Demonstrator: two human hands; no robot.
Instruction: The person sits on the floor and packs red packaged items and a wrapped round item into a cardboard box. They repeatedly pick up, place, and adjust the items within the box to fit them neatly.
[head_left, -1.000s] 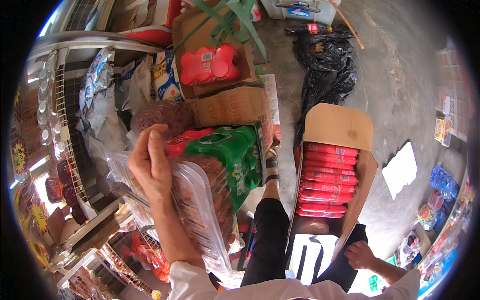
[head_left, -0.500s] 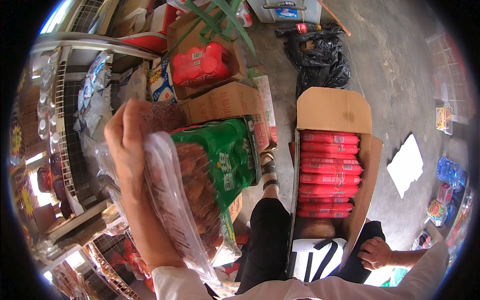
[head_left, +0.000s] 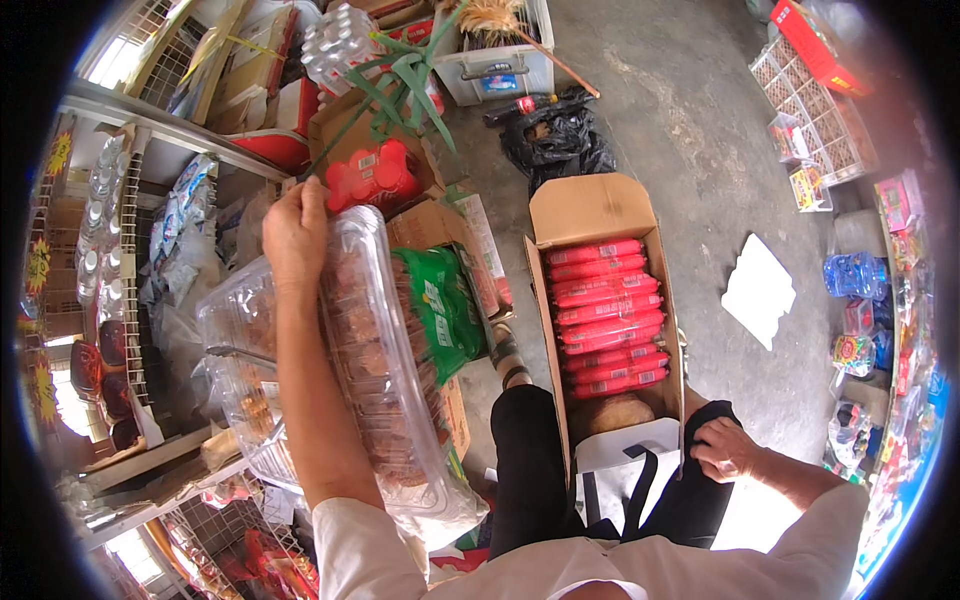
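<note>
From the head view, the left hand (head_left: pixel 296 235) is clamped on the far end of a clear plastic packet of brown biscuits (head_left: pixel 375 350), raised at the left beside the wire shelf (head_left: pixel 135 290). The right hand (head_left: pixel 728 448) rests closed on the knee, near the open carton of red packs (head_left: pixel 606 310).

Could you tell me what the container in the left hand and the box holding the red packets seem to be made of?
The container looks like thin clear glossy plastic: brown contents show through, and it glints. The box looks like matte brown cardboard, with folded flaps.
</note>
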